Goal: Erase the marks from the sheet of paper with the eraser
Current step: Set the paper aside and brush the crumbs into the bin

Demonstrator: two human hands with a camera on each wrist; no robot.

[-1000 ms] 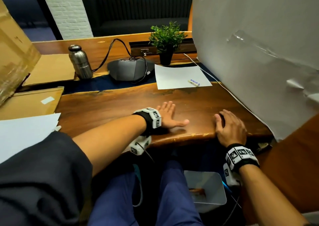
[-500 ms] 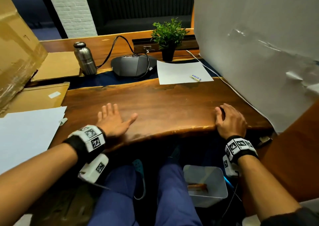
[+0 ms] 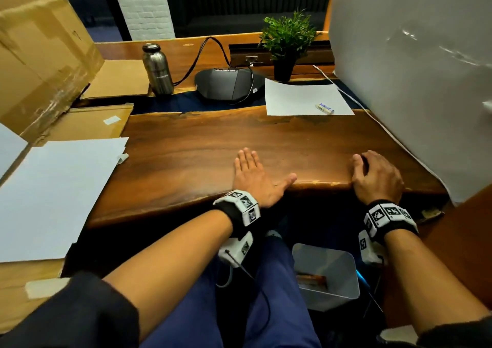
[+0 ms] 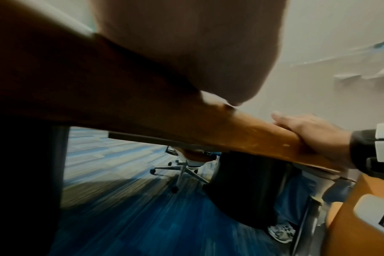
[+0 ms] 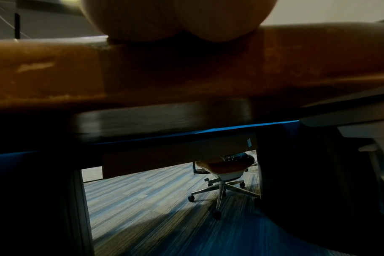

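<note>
A white sheet of paper lies at the far right of the wooden desk; no marks on it can be made out from here. A small white eraser with a blue label rests on the sheet's near right corner. My left hand lies flat on the desk near its front edge, fingers straight, holding nothing. My right hand rests on the front edge further right, fingers loosely curled and empty. Both hands are well short of the sheet. The left wrist view shows the right hand on the desk edge.
A stack of white sheets lies at the left on cardboard, beside a big cardboard box. At the back stand a steel bottle, a grey speaker unit and a potted plant. A white board walls the right side.
My left hand swung out to the left half a second ago and has come back to the middle of the front edge. The right hand has stayed in place.
</note>
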